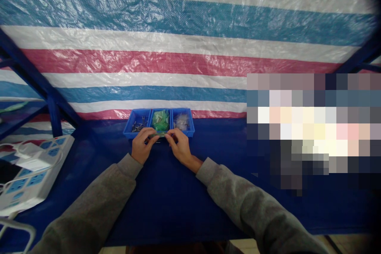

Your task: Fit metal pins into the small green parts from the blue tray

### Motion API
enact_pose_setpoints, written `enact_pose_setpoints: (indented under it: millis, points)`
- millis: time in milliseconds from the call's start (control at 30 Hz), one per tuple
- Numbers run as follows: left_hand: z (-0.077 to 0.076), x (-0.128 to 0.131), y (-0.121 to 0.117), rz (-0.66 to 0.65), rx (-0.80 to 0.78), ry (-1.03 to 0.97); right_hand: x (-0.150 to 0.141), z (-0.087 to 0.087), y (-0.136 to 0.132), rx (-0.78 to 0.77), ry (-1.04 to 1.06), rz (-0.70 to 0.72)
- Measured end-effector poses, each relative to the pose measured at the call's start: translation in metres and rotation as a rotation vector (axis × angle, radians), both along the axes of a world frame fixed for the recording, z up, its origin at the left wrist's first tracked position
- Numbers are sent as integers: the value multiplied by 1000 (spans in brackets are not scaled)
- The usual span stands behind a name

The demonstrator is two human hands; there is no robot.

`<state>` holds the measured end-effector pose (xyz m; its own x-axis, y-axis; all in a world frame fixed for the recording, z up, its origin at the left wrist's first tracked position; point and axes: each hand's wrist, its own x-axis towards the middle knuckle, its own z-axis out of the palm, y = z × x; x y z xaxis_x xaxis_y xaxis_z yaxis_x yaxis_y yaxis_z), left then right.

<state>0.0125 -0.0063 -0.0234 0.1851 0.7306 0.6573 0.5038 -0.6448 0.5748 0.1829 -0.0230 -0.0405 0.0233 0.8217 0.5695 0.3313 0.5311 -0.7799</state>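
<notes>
My left hand [142, 145] and my right hand [180, 147] meet just in front of the blue bins. Between their fingertips they pinch a small, thin green plastic bag [162, 134], one side in each hand. Right behind it stand three joined blue bins [126, 131]. The left bin holds small metal pins or screws [138, 127], too small to tell which. Green plastic bags [160, 120] fill the middle bin, and clear plastic bags [181, 121] lie in the right one. A thin pale sliver shows on the table below the held bag.
On the left, a long white power strip [47, 184] with blue sockets carries a white plug adapter [34, 158] and cables. Blue metal posts [54, 115] and a striped plastic sheet [166, 61] rise behind the blue table [175, 206]. The right side is pixelated.
</notes>
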Motion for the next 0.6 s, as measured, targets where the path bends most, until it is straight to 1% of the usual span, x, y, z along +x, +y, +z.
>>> enact_pose_setpoints:
  millis: [100, 233, 333, 433, 500, 600]
  points:
    - [-3, -1, 1, 37, -53, -25, 0, 1, 0, 4, 0, 19]
    - [-1, 1, -2, 52, -127, -143, 0, 1, -1, 21, 12, 32]
    - [0, 2, -3, 11, -202, -276, 1, 1, -2, 73, -11, 46]
    - [-2, 3, -2, -45, -254, -371, 2, 0, -4, 122, -64, 114]
    - [-4, 3, -1, -73, -272, -385, 1, -1, -3, 134, -89, 140]
    - [-3, 3, -1, -94, -282, -373, 1, -2, -1, 149, -87, 106]
